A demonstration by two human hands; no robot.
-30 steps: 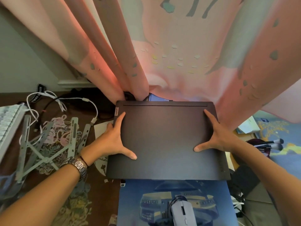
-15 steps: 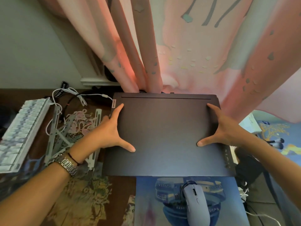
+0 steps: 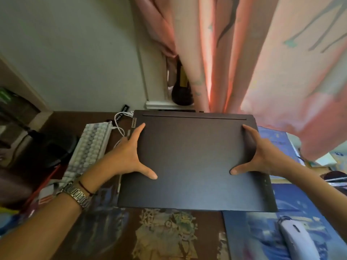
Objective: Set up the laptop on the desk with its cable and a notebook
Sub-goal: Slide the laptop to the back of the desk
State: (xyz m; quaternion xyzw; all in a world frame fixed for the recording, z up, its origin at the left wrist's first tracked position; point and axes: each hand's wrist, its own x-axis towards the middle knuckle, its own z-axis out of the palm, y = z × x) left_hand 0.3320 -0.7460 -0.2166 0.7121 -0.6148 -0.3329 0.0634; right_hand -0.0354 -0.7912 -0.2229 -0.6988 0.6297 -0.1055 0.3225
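A dark grey laptop [image 3: 193,158], lid closed, is held level over the brown desk [image 3: 116,231]. My left hand [image 3: 129,156] grips its left edge, thumb on the lid and fingers wrapped under. My right hand [image 3: 257,156] grips the right edge the same way. A white cable [image 3: 119,126] lies coiled on the desk just left of the laptop's back corner, partly hidden by it. I see no notebook.
A white keyboard [image 3: 90,147] lies at an angle to the left. A white mouse [image 3: 298,239] rests on a blue mouse pad [image 3: 262,237] at the front right. Pink curtains [image 3: 244,62] hang behind the desk. Dark clutter sits at the far left.
Both hands have carried the laptop leftward over the desk. It now covers the folding metal stand that showed to its left before. The view has swung left too.
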